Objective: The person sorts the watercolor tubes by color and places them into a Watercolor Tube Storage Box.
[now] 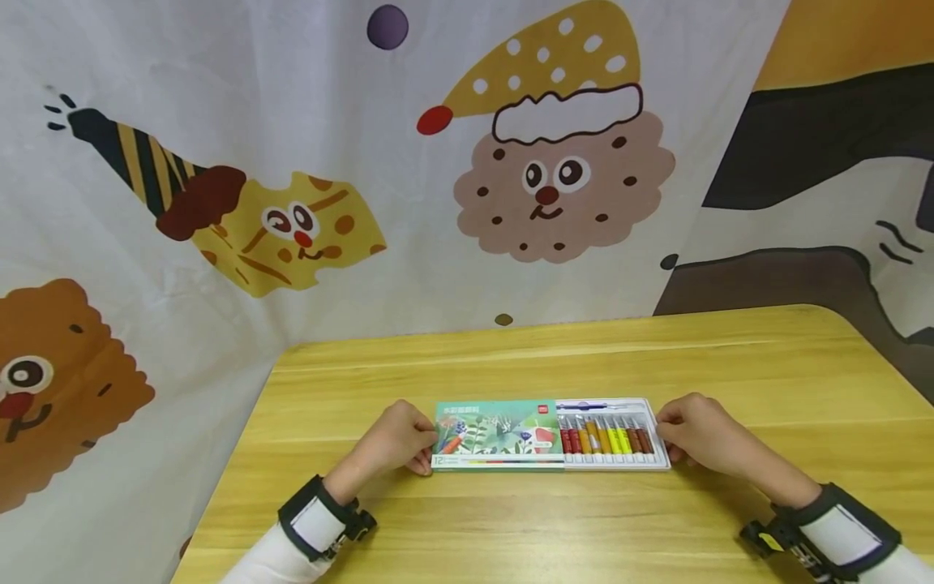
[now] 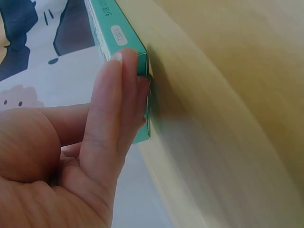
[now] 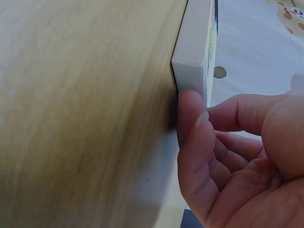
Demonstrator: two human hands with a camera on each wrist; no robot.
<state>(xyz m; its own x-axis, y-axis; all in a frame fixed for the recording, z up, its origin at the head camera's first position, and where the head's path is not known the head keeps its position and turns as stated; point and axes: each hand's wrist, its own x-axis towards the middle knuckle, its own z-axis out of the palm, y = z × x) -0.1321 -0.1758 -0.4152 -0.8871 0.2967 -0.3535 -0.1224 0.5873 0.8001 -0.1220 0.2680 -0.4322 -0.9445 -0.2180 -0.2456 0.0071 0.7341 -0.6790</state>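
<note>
A flat paint box lies on the table with its green printed cardboard sleeve [image 1: 496, 438] on the left and a white tray [image 1: 620, 468] sticking out on the right. In the exposed part of the tray sit several paint tubes [image 1: 606, 438] in red, orange, yellow and brown, with a thin blue paintbrush [image 1: 591, 406] above them. My left hand [image 1: 400, 438] holds the sleeve's left end; the left wrist view shows its fingers [image 2: 107, 102] along that end. At the opposite end, my right hand [image 1: 702, 434] pinches the tray's short edge between thumb and fingers.
The yellow wood-grain table [image 1: 525, 527] reaches back to a pale cloth [image 1: 409, 284] printed with cartoon food faces. Dark straps with small cameras sit on both wrists, over white sleeves.
</note>
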